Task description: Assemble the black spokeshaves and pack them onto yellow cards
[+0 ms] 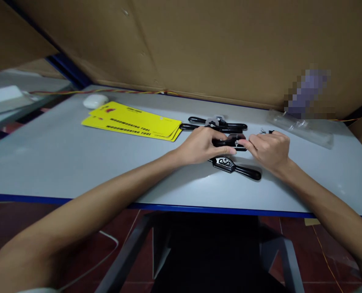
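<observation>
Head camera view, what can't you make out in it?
All in the head view:
Held tool: left end, covered by the left hand.
Front tool: left end, behind the same hand.
Yellow cards: smallest print, too small.
Purple shape: blurred by pixel blocks.

The hands (pixel 199 145) hide part of the black tool (pixel 229 142)! Behind it, rightward, a purple shape (pixel 309 92) dissolves into pixels; far left of it, a white object (pixel 2 97) gets cut off.

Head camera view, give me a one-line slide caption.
Left hand grips a glossy black hand tool, right hand at its small silvery metal part; flat yellow rectangular cards to the left.
</observation>
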{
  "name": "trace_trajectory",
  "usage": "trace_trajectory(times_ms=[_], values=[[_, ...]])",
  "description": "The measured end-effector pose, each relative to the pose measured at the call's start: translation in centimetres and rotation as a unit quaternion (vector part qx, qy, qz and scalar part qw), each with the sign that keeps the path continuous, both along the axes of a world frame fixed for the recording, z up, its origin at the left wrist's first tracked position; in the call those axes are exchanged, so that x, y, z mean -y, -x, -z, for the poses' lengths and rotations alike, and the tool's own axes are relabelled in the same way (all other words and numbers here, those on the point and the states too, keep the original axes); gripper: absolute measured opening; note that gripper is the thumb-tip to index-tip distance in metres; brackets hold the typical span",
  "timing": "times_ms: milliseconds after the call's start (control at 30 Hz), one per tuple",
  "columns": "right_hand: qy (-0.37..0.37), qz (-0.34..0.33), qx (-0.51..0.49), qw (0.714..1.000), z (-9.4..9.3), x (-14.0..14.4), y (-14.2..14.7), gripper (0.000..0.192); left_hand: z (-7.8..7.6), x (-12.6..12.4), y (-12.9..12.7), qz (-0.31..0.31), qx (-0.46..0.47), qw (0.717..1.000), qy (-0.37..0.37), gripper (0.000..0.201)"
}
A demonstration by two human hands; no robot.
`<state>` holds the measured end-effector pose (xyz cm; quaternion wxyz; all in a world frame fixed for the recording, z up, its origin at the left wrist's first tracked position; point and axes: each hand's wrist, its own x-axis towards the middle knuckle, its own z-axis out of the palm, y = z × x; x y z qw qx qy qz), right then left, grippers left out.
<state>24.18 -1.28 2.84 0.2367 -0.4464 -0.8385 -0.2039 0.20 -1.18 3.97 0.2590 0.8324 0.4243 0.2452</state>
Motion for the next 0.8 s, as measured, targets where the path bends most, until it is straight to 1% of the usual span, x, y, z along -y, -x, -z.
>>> trace_trajectory(times_ms=[67, 167, 233, 300, 400, 467, 533, 600, 700, 800], values=[[0.021, 0.019, -0.019, 0.999, 0.2, 0.2, -0.1, 0.076, 0.0, -0.1, 0.0, -0.013, -0.021, 0.998, -0.055, 0.053], [0.073, 0.039, -0.042, 0.996, 0.3, 0.6, -0.1, 0.071, 0.4, -0.5, 0.2, -0.011, -0.040, 0.991, -0.128, 0.052], [0.118, 0.039, -0.046, 0.991, 0.4, 0.9, 0.1, 0.063, 0.8, -1.1, 0.5, -0.002, -0.056, 0.985, -0.165, 0.051], [0.159, 0.035, -0.045, 0.986, 0.5, 1.0, 0.2, 0.053, 1.4, -1.6, 0.8, 0.010, -0.081, 0.979, -0.184, 0.051], [0.206, 0.040, -0.044, 0.977, 0.6, 1.1, 0.4, 0.041, 2.2, -2.3, 1.0, 0.024, -0.113, 0.978, -0.177, 0.044], [0.236, 0.038, -0.037, 0.970, 0.6, 1.2, 0.3, 0.037, 2.5, -2.5, 1.1, 0.035, -0.123, 0.978, -0.164, 0.040], [0.265, 0.015, -0.025, 0.964, 0.5, 1.1, 0.1, 0.036, 2.7, -2.5, 1.1, 0.046, -0.123, 0.979, -0.156, 0.038], [0.278, -0.023, -0.010, 0.960, 0.2, 1.0, 0.0, 0.038, 2.6, -2.5, 1.2, 0.051, -0.115, 0.981, -0.150, 0.038], [0.256, -0.056, 0.017, 0.965, -0.5, 0.6, -0.1, 0.037, 2.6, -2.4, 1.1, 0.046, -0.100, 0.984, -0.136, 0.041], [0.221, -0.034, 0.031, 0.974, -1.3, 0.0, 0.3, 0.035, 2.7, -2.1, 0.9, 0.033, -0.087, 0.987, -0.133, 0.042]])
